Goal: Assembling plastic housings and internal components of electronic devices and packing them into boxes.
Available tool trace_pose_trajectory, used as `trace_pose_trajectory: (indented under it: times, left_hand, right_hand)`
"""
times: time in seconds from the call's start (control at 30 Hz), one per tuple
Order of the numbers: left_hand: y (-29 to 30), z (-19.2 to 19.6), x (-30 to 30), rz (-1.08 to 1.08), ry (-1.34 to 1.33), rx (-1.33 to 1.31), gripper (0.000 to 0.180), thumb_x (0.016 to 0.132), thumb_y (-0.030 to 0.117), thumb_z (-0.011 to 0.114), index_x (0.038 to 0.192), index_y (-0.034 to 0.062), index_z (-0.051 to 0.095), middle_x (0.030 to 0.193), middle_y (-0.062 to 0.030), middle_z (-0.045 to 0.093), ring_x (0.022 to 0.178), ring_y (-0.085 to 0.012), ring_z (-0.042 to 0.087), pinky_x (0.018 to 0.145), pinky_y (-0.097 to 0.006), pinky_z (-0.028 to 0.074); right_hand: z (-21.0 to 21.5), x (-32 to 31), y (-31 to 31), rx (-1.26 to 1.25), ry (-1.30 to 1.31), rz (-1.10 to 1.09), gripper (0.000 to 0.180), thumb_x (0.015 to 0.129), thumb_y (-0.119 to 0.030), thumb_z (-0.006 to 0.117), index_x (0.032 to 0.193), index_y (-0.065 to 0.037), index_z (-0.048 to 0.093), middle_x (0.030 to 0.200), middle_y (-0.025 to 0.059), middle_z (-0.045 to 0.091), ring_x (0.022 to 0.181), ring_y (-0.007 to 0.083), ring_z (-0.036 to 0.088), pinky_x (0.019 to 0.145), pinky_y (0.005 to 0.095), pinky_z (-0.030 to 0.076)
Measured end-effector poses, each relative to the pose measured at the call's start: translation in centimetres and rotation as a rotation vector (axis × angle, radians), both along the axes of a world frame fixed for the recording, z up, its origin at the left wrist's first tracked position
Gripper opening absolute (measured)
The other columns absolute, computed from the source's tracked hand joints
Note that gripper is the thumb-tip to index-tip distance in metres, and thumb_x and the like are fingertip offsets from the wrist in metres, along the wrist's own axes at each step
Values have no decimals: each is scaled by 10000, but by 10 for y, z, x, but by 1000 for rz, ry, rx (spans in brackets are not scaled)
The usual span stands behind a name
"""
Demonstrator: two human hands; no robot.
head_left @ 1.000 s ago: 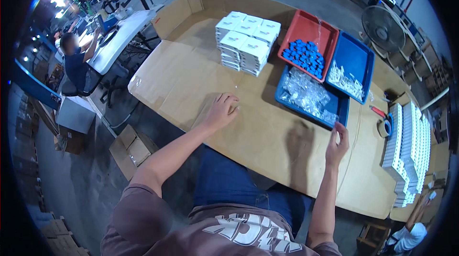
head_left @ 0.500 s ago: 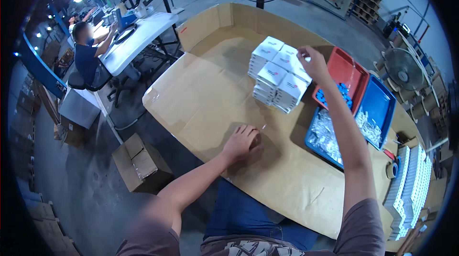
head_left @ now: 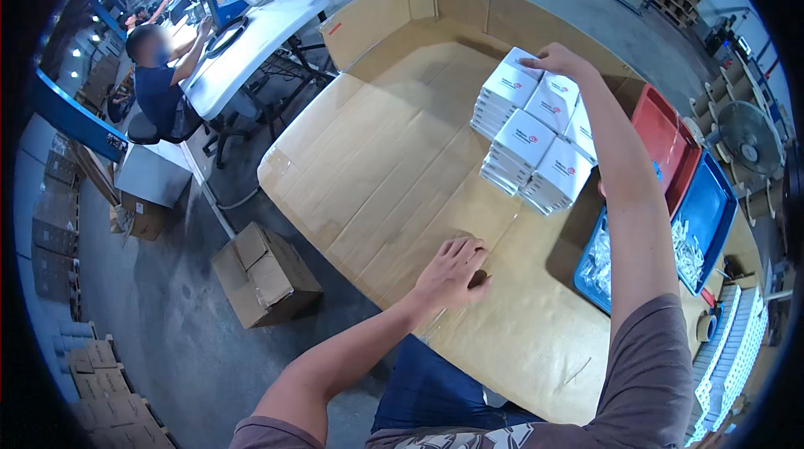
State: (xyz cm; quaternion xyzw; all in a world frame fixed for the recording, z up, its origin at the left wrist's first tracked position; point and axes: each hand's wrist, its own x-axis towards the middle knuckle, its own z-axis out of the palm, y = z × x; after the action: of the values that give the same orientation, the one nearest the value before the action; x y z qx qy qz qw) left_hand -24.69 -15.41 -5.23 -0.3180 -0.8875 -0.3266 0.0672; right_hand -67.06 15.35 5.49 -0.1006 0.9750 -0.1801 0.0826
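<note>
Several small white boxes (head_left: 523, 135) stand in close stacks on the cardboard-covered table (head_left: 377, 198). My right hand (head_left: 559, 64) reaches over to the far side of the stacks. Its fingers bend down onto the top far edge of a white box (head_left: 511, 85), and some fingertips are hidden. Nearer to me, my left hand (head_left: 455, 273) rests low over the cardboard, with nothing in it. Its fingers are stretched out and the thumb stands apart.
Right of the stacks are a red tray (head_left: 662, 135) and a blue tray (head_left: 716, 189) with small white parts. My right arm partly covers another blue tray (head_left: 593, 286) of clear plastic pieces. Upright cardboard walls (head_left: 461, 1) edge the far side. A co-worker (head_left: 159, 80) sits at the left.
My right hand has gone from above the right-hand boxes to the far left stack. My left hand has uncurled its fingers. The whole view has shifted.
</note>
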Motion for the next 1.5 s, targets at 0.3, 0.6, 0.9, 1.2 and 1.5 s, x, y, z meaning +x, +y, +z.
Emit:
trace_pose_trajectory:
  times: [0.3, 0.6, 0.9, 1.2, 1.5]
  left_hand:
    - [-1, -2, -1, 4, -4, 10, 396, 845, 301, 746, 1128, 58, 611, 1230, -105, 582, 1223, -294, 558, 1017, -437, 445]
    - [2, -5, -1, -3, 2, -34, 417, 862, 328, 720, 1158, 57, 607, 1241, -113, 582, 1244, -302, 540, 1038, -440, 434]
    - [1, -2, 4, -31, 19, -65, 459, 879, 391, 680, 1199, 69, 616, 1266, -126, 585, 1237, -319, 529, 1055, -443, 416]
    - [3, 1, 16, -6, 123, -51, 395, 842, 304, 735, 1135, 61, 632, 1219, -109, 611, 1184, -306, 564, 1018, -453, 432]
    - [5, -13, 16, 110, 134, 84, 452, 854, 283, 736, 1222, 62, 595, 1245, -158, 607, 1200, -369, 547, 1011, -489, 446]
  right_hand:
    - [2, -11, 5, -41, -4, -73, 764, 711, -688, 831, 888, 53, 778, 819, 157, 728, 789, 261, 685, 712, 380, 520]
    - [39, 19, 10, -694, 322, -265, 529, 826, -459, 861, 1052, 3, 739, 947, 67, 721, 879, 171, 642, 805, 319, 499]
    - [127, 219, 17, -955, 422, 79, 279, 906, -2, 732, 1170, 13, 644, 1157, 86, 723, 1084, 139, 669, 960, 278, 537]
    - [179, 428, 35, -886, 601, 170, 381, 832, 105, 727, 1186, -23, 672, 1340, 116, 634, 1301, 216, 573, 1095, 355, 482]
    - [155, 580, 40, -564, 748, -67, 355, 750, 102, 789, 1069, -39, 725, 1227, 86, 705, 1161, 257, 680, 958, 351, 556]
